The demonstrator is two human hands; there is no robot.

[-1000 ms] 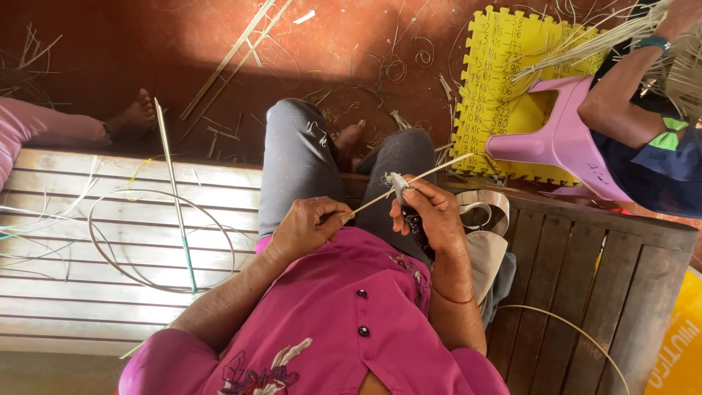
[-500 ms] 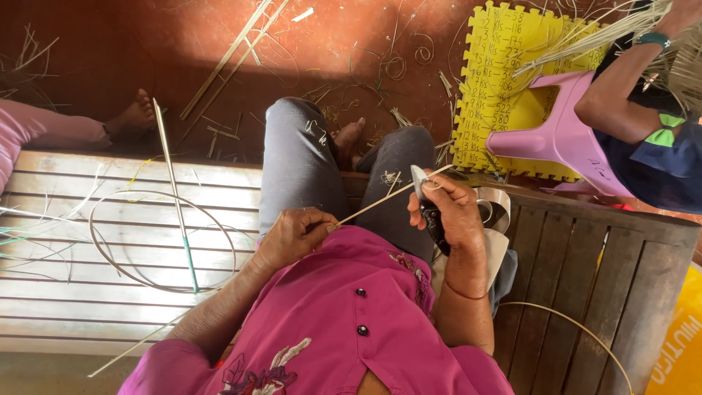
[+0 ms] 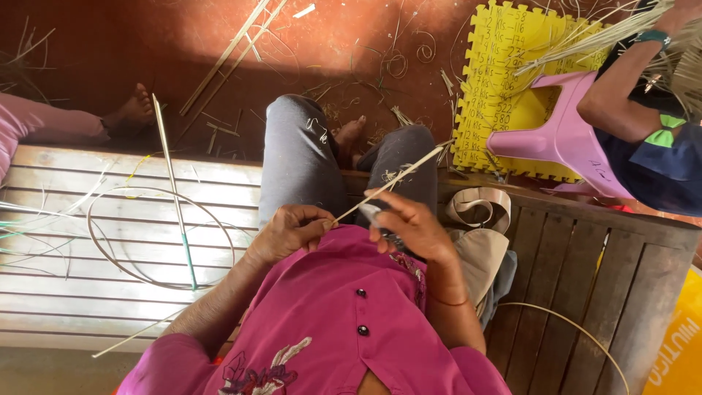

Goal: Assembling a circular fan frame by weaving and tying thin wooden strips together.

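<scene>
Left hand [image 3: 289, 230] curled in a loose fist at the lap, fingertips pinched together, right hand [image 3: 409, 227] just beside it, thumb and fingers closed, both forearms bent inward from the near side

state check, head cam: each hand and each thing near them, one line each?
left hand: closed, pinching near end of strip
right hand: grip on small blade, against strip
thin pale bamboo strip: held, slanting up over the knees
bent cane hoop: lying flat on slatted bench
pink plastic stool: tipped over on yellow foam mat
</scene>
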